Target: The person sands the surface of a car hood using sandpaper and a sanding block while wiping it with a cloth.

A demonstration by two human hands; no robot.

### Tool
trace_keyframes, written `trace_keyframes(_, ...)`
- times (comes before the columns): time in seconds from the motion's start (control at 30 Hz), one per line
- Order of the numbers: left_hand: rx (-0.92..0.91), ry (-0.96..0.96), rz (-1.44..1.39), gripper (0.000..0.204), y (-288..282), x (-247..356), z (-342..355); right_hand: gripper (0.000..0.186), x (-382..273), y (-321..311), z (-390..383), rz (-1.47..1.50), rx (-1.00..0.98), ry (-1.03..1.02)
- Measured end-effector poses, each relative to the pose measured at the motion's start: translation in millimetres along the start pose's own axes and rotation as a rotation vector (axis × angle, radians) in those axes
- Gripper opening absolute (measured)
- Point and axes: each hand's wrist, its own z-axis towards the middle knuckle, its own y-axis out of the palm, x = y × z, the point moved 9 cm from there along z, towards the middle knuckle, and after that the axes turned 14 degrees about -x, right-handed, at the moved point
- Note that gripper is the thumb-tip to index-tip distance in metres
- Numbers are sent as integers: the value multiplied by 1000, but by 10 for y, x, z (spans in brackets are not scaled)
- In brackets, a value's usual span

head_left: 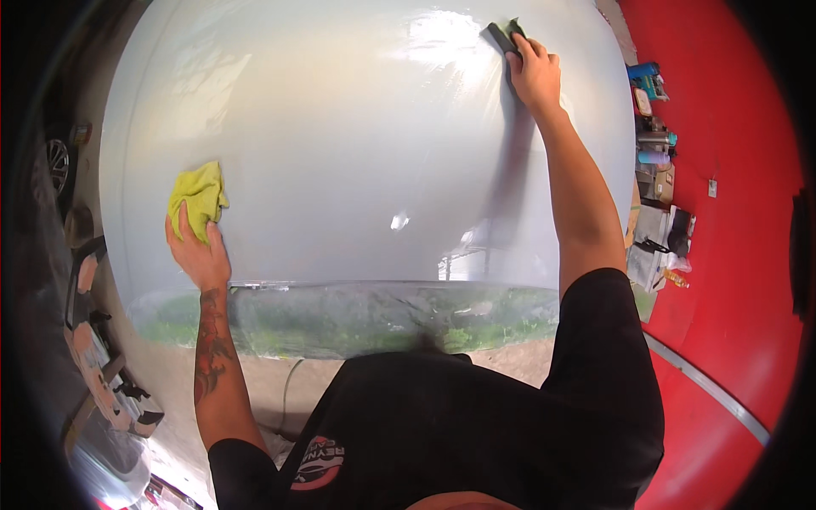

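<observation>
A broad, glossy pale silver panel (340, 187), shaped like a car hood, spreads out in front of me. Clear film (387, 319) hangs wrinkled along its near edge, with green patches showing through. On the left side of the panel, my left hand (201, 255) grips a crumpled yellow-green cloth (198, 194) and rests it on the surface. My right arm reaches to the far right, where my right hand (537, 78) is closed around a dark squeegee (499, 38). Its straight black edge lies at or close to the panel; exact contact is hard to see.
A red wall (722, 170) runs along the right. Beside it stand bottles (653, 157), boxes (659, 183) and other supplies. At the left are a car wheel (58, 166) and a cluttered stand or cart (106, 365). A thin hose or cord (289, 391) lies below the near edge.
</observation>
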Motion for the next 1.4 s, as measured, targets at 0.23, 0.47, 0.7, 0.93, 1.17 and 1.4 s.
trace_keyframes(0.23,-56,-82,-31,63,24,-44,25,53,-1711,-436,-1506,238,-253,-511)
trace_keyframes(0.47,-49,-70,1,64,39,-39,2,34,-255,127,116,201,-56,-271)
trace_keyframes(0.7,-50,-74,39,65,47,-40,4,33,-1892,396,988,139,-99,119)
trace_keyframes(0.93,-79,-57,-68,65,27,-9,19,27,-3297,691,914,294,-150,-331)
trace_keyframes(1.17,-31,-84,15,66,21,-10,10,47,849,352,835,-103,-210,736)
trace_keyframes(1.4,-68,-96,43,66,27,-24,3,26,-2249,527,1743,132,-33,41)
